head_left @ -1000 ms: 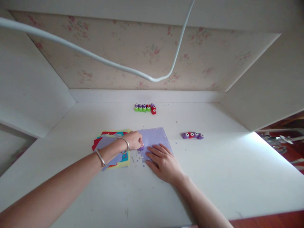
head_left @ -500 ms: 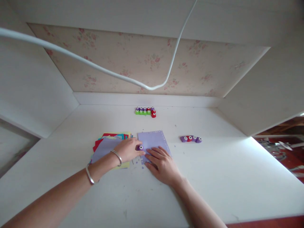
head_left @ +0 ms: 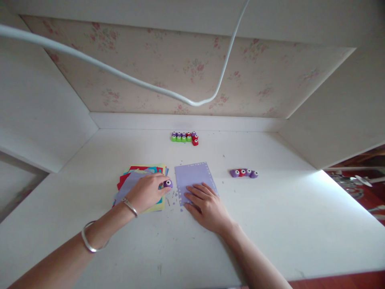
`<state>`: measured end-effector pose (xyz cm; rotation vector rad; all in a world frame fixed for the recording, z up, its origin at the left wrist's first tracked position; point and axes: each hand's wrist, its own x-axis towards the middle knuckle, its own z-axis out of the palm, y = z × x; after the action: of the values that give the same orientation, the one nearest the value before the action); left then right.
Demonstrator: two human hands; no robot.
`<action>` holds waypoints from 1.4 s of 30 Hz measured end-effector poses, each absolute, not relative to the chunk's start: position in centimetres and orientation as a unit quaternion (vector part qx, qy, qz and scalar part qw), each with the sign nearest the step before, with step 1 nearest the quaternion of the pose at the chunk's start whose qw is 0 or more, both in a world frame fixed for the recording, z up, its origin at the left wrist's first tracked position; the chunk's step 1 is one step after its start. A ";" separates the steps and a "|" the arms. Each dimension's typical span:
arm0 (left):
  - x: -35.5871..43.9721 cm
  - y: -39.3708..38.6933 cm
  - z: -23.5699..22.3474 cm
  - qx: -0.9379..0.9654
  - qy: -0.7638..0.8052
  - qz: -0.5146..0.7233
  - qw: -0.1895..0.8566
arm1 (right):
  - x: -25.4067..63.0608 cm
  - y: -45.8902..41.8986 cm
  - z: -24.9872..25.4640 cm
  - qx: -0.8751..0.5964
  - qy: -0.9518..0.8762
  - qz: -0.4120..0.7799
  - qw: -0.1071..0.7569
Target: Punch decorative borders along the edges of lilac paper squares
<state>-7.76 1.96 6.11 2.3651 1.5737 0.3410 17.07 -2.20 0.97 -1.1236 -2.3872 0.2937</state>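
Note:
Between the thumb and fingers of my left hand (head_left: 148,190) is a small purple craft punch (head_left: 167,183), just off the left edge of a purple paper sheet (head_left: 192,173). Small punched holes run along the sheet's top, right and left edges. My right hand (head_left: 208,205) lies flat with fingers spread on the sheet's lower part, hiding that corner. Tiny purple paper bits (head_left: 175,195) are scattered on the table between the sheet and my left hand. Under my left hand sits a stack of coloured paper (head_left: 128,187), partly covered by it.
At the back of the white table (head_left: 126,249) stands a group of green, purple and red punches (head_left: 184,138). Another short row of purple and red punches (head_left: 244,173) stands to the right. A white cable (head_left: 144,82) hangs across the view before the floral wall.
My left hand has drawn back to the left with the punch, off the sheet's left edge, baring the holes there. My right hand stays on the sheet.

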 end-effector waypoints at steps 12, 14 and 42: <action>-4.6 -3.9 4.8 0.820 0.470 0.284 0.157 | 16.2 -4.0 2.9 -0.466 -0.695 0.383 0.392; -3.6 -4.6 4.5 0.827 0.449 0.305 0.144 | 15.9 -4.6 3.3 -0.448 -0.653 0.467 0.393; -3.3 -5.0 2.9 0.771 0.445 0.366 0.273 | 26.7 1.7 -0.9 -0.729 -0.598 -0.008 0.331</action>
<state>-3.30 -4.99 2.94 2.0746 1.1972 0.9837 26.69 1.70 -0.93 -1.9067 -1.5638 -0.0198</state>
